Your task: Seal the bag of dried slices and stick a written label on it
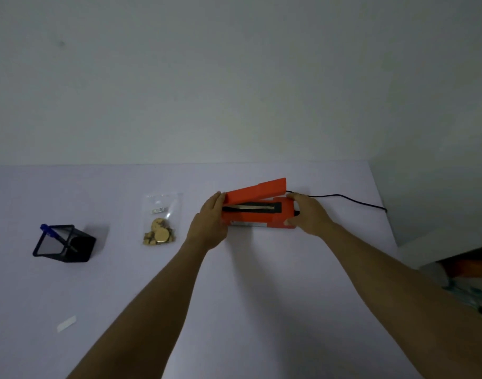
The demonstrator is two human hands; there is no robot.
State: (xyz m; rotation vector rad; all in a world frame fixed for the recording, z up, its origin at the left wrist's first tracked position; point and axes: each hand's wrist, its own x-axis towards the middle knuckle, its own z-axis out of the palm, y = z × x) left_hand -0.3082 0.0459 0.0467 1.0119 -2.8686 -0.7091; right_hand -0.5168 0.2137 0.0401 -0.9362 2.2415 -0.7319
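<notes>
An orange heat sealer (257,212) stands on the white table with its lid arm raised, showing the black pad and metal strip. My left hand (210,221) grips its left end and my right hand (308,213) grips its right end. To the left lies a clear plastic bag (161,218) with tan dried slices at its bottom end. A small white label strip (66,323) lies near the front left. A blue pen (49,231) stands in a black mesh holder (66,244) at the far left.
The sealer's black cord (344,199) runs right toward the table's edge. The white table (261,296) ends at a wall behind and drops off at the right, where cluttered items (464,272) show on the floor.
</notes>
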